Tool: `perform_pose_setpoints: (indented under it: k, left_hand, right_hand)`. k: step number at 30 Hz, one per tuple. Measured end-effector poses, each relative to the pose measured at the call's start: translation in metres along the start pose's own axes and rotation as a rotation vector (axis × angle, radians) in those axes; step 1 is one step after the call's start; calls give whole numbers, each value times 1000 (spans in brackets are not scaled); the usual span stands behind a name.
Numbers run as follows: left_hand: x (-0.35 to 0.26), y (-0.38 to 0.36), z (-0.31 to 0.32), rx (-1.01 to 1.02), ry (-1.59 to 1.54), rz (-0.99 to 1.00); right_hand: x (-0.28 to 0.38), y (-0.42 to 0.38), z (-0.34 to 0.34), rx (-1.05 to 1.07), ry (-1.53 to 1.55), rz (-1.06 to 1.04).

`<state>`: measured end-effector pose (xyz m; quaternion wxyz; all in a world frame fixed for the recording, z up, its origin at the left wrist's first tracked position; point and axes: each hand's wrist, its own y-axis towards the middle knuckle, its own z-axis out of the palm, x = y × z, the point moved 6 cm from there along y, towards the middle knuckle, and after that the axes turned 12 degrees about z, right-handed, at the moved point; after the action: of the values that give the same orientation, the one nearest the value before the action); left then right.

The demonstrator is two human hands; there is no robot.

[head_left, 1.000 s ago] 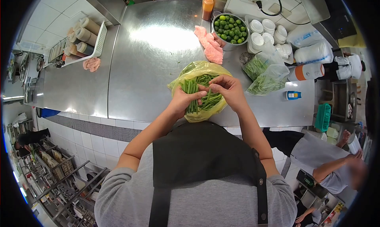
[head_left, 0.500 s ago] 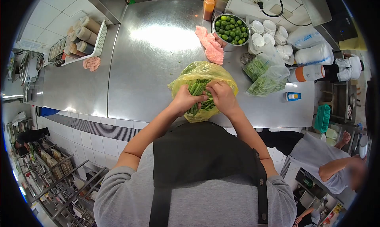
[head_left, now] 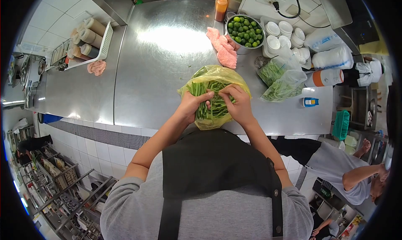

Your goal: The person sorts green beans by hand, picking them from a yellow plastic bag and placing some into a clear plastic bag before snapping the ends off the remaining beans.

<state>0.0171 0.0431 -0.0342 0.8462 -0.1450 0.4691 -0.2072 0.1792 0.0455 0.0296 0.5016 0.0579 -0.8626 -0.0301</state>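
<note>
- The steel counter [head_left: 163, 60] is carrying everything; its far and left stretches are lying bare and are offering the widest open room, whereas the near edge, where the person is standing, is leaving little margin.
- The yellow plastic bag [head_left: 217, 74] is sitting at the near edge of the counter, right of its middle, with its mouth spread open; the film is looking thin, limp and slippery, so it is likely giving no support of its own.
- The bundle of long green beans [head_left: 217, 106] is lying inside the bag, reaching toward the near edge; the pods are appearing light, slender and semi-stiff, likely snapping if bent hard, and are best gripped as a bunch around the mid-length.
- The left hand [head_left: 190, 108] is closing around one side of the bundle, fingers curled over the pods.
- The right hand [head_left: 238, 104] is pinching pods at the bundle's top, fingertips drawn together, just beside the left hand.
- The bowl of limes [head_left: 244, 30], the pink cloth [head_left: 222, 49] and two clear bags of greens [head_left: 279, 78] are crowding the far right corner, narrowing movement on that side.
- A white rack of rolls [head_left: 90, 41] is resting near the far left edge, well apart.
- Another person's arm [head_left: 360, 175] is working beyond the counter's right end.
</note>
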Motion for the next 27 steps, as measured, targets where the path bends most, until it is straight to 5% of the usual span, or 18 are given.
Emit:
perform_pose_setpoints:
  k: [7,10,13,16,18,19,21,27]
  left_hand:
    - [-17,9,-16,-176,-73,141]
    - [-29,5,-18,-148,-22,174]
    - [-31,-2,-6,45,108,195]
    - [-32,-8,8,148,110,231]
    - [-34,-11,13,145,43,254]
    - [-32,-12,13,146,42,252]
    - [-35,-12,10,92,-22,315]
    - [-48,-9,-2,-51,-28,458]
  right_hand:
    - [-5,-5,-10,73,248,63]
    - [-17,1,-21,-16,136,194]
    - [-36,0,-5,252,-292,355]
    - [-29,0,5,270,-109,349]
    - [-18,-1,8,289,388,341]
    - [-15,-2,7,288,388,343]
    - [-7,-10,17,521,661,442]
    - [-20,-25,26,492,435,466]
